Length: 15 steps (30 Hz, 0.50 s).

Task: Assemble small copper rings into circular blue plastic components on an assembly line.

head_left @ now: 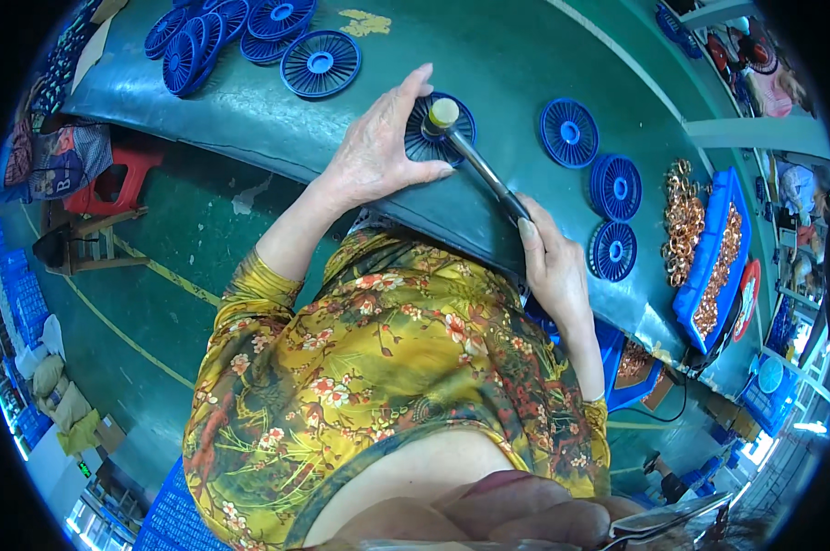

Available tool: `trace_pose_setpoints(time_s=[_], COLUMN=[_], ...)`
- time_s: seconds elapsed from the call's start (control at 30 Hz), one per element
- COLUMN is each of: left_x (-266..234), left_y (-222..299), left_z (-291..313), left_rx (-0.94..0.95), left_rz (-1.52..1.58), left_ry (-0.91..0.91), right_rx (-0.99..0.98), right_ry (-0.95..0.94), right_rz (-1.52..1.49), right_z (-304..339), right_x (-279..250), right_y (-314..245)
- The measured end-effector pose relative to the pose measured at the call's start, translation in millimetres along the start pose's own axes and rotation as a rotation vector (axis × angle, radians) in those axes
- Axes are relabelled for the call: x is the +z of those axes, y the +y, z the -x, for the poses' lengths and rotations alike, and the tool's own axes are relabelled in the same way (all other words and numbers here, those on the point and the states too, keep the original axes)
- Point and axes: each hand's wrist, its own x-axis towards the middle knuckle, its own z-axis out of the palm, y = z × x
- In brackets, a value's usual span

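One spoked blue disc (420,143) lies on the bench (498,55) between the parted thumb and fingers of the left hand (375,151); I judge it unfinished, with the right hand (557,275) clamping its fingers on a yellow-headed mallet (481,168) above it. Loose discs (319,62) beyond the left fingers and stacked discs (615,187) right of the right fingers may be done or waiting, I cannot tell. It looks flat and round, hub hidden.

We identify a workshop: hammer (479,165) in the right hand (555,266), blue spoked discs (319,63) beyond the left hand (374,151), copper-coloured parts (683,220) rightward.
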Motion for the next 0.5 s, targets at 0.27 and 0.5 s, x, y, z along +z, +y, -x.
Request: trace_pose_setpoints(time_s=[0.27,0.5], left_x=[-30.6,-63.0], left_y=[-35.3,-72.0], left_z=[-6.1,-12.2], left_rx=[0.246,0.121], left_rz=[-0.251,-0.530], left_ry=[0.507,0.508], right_rx=[-0.005,-0.012], right_ry=[0.019,0.078], right_rz=[-0.306,-0.182], right_z=[17.0,6.2], right_x=[-17.6,-10.4], right_y=[-5.1,-10.3])
